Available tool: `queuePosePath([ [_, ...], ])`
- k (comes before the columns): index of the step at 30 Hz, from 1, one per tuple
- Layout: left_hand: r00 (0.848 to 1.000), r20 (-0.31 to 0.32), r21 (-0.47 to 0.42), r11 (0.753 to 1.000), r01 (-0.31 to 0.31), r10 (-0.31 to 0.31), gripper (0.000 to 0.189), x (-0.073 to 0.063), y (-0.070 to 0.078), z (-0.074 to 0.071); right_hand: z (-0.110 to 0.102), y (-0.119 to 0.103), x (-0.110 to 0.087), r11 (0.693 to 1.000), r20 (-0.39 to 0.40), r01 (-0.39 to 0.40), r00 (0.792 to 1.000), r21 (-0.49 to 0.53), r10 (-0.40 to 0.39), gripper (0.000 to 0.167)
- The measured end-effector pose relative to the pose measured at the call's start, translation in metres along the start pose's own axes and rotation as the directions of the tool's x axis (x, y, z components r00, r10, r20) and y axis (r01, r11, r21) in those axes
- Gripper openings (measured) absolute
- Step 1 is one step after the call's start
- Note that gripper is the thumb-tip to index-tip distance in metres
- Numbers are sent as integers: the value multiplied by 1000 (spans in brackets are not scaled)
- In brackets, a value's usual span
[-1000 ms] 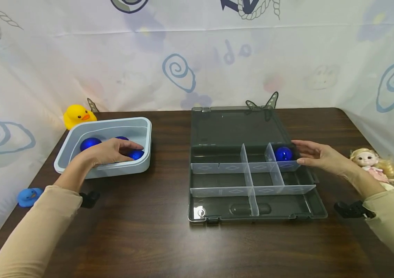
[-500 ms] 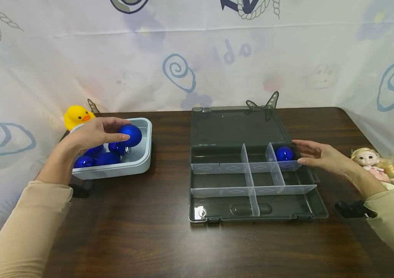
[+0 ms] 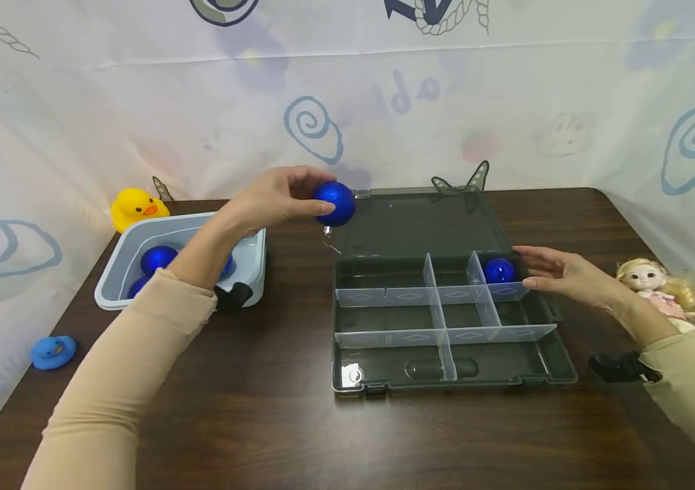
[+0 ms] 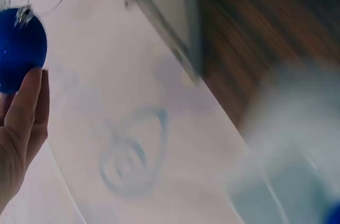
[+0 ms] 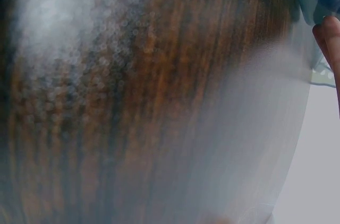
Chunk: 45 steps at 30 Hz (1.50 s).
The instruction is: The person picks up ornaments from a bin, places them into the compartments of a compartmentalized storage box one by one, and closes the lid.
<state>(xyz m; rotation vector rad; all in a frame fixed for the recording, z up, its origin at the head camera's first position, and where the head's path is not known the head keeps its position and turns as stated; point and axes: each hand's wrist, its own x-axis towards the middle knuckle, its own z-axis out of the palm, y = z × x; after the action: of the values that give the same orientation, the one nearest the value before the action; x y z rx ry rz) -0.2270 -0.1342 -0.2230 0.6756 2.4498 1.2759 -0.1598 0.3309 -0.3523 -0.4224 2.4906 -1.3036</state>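
Observation:
My left hand (image 3: 270,197) pinches a glittery blue Christmas bauble (image 3: 337,204) between thumb and fingers, its silver cap and wire loop pointing down. It hangs in the air by the left edge of the raised lid of a dark clear divider box (image 3: 396,337). In the left wrist view the same bauble (image 4: 21,49) shows at the left edge. A shiny blue bauble (image 3: 499,271) sits in the box's back right compartment. At the box's right side, my right hand (image 3: 574,275) touches the rim with fairly straight fingers; in the right wrist view, its fingertips (image 5: 330,27) reach the box wall.
A pale blue tub (image 3: 255,258) on the left holds several more blue baubles (image 3: 158,259). Behind it sits a yellow rubber duck (image 3: 136,209), with a blue duck (image 3: 53,352) at the table's left edge. A blond doll (image 3: 659,292) lies beside the right forearm.
My left hand has lifted the bauble out of the tub and carried it right and up to the box's lid. The right hand stays at the box's side.

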Motion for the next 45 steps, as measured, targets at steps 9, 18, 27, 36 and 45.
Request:
queuePosePath([
  [9, 981, 103, -136, 980, -147, 162, 50, 61, 37, 85, 2, -3, 2, 1000, 1, 7, 1000, 0, -7, 63],
  [18, 952, 193, -152, 965, -212, 239, 50, 88, 36, 134, 3, -4, 6, 1000, 12, -9, 1000, -12, 9, 62],
  [27, 941, 291, -67, 985, -160, 173, 49, 91, 19, 143, 0, -6, 5, 1000, 10, -12, 1000, -11, 13, 62],
  [36, 932, 341, 25, 989, -144, 127, 46, 92, 10, 151, -2, -5, 2, 1000, -6, 26, 1000, -9, -26, 61],
  [45, 938, 327, 158, 973, -170, 111, 49, 96, 9, 159, -2, -1, 0, 1000, -18, 6, 1000, -4, -6, 62],
])
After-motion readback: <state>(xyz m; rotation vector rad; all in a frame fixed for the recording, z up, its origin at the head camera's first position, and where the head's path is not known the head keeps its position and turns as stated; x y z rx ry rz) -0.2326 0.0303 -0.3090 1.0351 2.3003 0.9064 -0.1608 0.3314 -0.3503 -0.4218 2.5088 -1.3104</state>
